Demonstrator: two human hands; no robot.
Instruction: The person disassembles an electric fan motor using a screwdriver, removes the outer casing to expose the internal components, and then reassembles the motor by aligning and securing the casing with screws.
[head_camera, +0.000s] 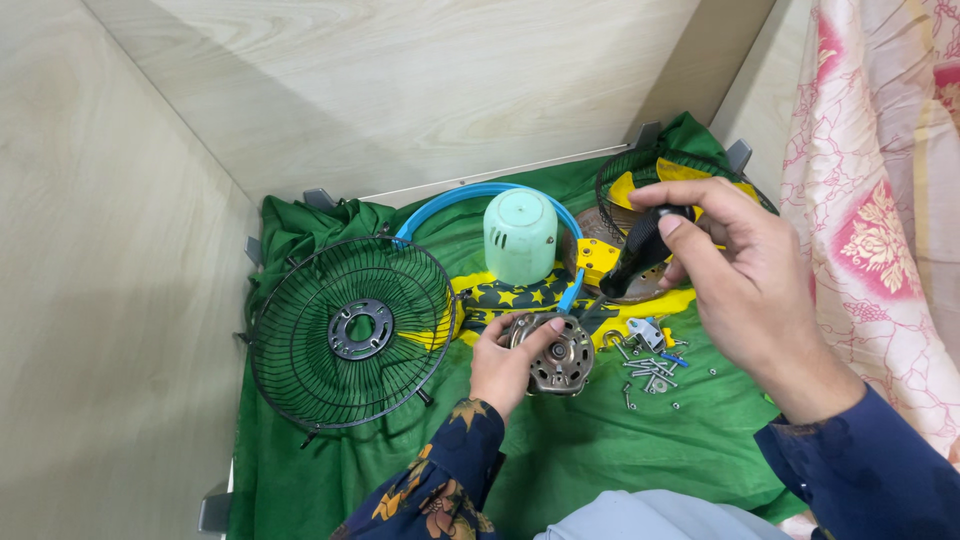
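My left hand (505, 362) grips a round metal fan motor (558, 360) on the green cloth (560, 450). My right hand (735, 275) holds a screwdriver by its black handle (640, 255), tip pointing down toward the motor. A yellow plastic part (598, 258) sits just behind the motor, and a blue strip (572, 290) runs down beside it. Several loose screws and small metal bits (650, 370) lie to the right of the motor.
A black wire fan grille (350, 330) lies at the left. A pale green motor cover (520, 235) stands at the back inside a blue ring (450, 200). A second grille (625, 175) rests at back right. Wooden walls enclose the cloth; a floral fabric (880, 200) hangs right.
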